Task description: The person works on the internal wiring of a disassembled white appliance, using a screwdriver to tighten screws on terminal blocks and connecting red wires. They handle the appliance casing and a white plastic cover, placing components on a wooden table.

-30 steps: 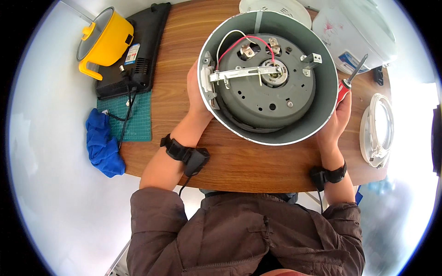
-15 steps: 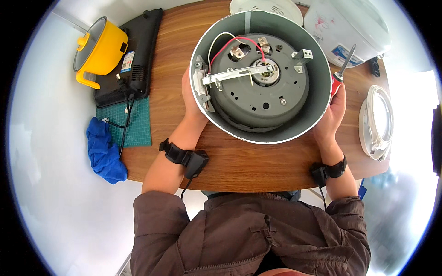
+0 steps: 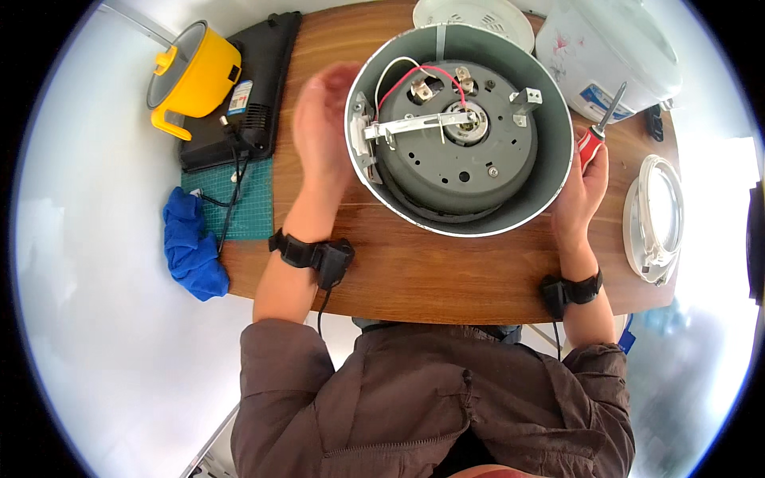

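Note:
The open grey metal shell [image 3: 550, 171] of a rice cooker faces me above the table. Inside it sit a round grey heating base [image 3: 434, 171], a silver lever arm [image 3: 410, 125] across it, and a red wire [image 3: 406, 78] and a white wire. Beside the shell's left rim is my left hand [image 3: 320, 131], blurred by motion, with loosely bent fingers and nothing seen in it. My right hand [image 3: 580, 191] rests along the right wall, gripping a red-handled screwdriver [image 3: 591, 145] whose shaft points up. Part of that hand's fingers is hidden behind the shell.
A yellow pot [image 3: 199, 76] stands on a black flat device [image 3: 275, 95] at the far left. Below lie a green cutting mat [image 3: 255, 199] and a blue cloth [image 3: 191, 251]. To the right are a white lid [image 3: 655, 219] and a white cooker body [image 3: 613, 48]; a white plate [image 3: 478, 16] lies behind.
My left hand has come off the shell's left side and moved up and slightly left. The shell sits slightly farther right in view. My right hand still grips the screwdriver.

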A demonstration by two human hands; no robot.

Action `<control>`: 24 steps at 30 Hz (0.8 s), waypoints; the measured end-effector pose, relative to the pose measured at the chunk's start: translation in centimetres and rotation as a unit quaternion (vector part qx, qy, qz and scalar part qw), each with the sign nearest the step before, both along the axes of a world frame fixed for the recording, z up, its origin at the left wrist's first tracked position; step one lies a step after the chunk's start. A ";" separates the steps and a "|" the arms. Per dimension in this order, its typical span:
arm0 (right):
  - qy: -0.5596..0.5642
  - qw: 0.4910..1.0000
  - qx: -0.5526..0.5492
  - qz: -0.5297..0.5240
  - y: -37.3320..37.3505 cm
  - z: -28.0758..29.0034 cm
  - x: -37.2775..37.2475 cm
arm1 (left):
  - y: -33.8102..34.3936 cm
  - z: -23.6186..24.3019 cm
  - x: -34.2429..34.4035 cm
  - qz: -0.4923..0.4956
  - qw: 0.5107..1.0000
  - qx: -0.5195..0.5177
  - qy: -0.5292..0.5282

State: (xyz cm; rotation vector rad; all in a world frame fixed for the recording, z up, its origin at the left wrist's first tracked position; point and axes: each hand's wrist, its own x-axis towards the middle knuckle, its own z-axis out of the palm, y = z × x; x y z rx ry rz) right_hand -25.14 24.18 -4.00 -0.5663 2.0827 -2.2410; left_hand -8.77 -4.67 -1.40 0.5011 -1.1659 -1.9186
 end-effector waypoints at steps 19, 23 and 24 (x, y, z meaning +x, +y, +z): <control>0.017 0.996 -0.079 0.023 0.3 0.2 -0.1 | 0.9 17.8 -5.0 -0.289 0.584 -0.653 -0.386; 0.022 0.999 -0.036 0.005 1.2 0.5 -0.5 | 0.7 17.2 -5.8 -0.301 0.585 -0.646 -0.387; 0.026 0.999 -0.030 0.001 1.4 0.5 -0.5 | 0.7 17.3 -6.0 -0.309 0.574 -0.647 -0.396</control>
